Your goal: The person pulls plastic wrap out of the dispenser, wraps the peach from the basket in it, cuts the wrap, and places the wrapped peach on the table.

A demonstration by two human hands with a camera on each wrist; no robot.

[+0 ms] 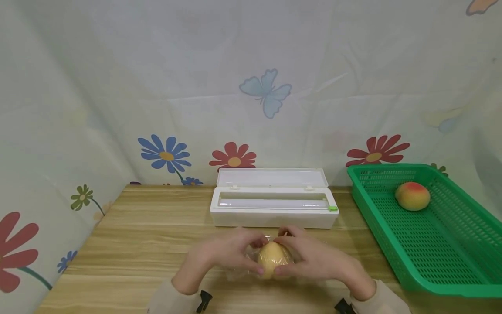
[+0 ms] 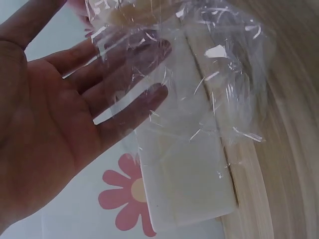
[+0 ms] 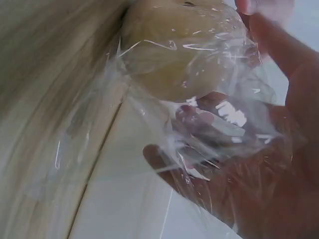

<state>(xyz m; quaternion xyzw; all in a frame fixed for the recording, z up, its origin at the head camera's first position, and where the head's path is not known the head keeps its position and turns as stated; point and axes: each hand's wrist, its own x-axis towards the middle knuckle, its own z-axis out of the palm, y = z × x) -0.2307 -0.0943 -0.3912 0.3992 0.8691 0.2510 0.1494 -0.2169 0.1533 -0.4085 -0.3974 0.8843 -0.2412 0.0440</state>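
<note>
A yellow peach point(image 1: 272, 258) sits on the wooden table under clear plastic wrap point(image 2: 224, 74), close in front of a white wrap dispenser point(image 1: 274, 219). My left hand point(image 1: 231, 250) is on its left side, thumb against the peach; the left wrist view has its fingers spread and extended behind the loose film. On the other side, my right hand point(image 1: 313, 257) lays its thumb on the peach, its loosely bent fingers reaching behind the fruit. Film drapes across those fingers in the right wrist view, where the wrapped peach point(image 3: 174, 55) shows at the top.
The dispenser's lid point(image 1: 272, 178) stands raised at the back, with a roll point(image 1: 272, 203) inside and a green slider point(image 1: 333, 208) at its right end. A green basket point(image 1: 386, 244) on the right holds another red-blushed peach point(image 1: 412, 196). A flowered cloth point(image 1: 188, 87) hangs behind the table.
</note>
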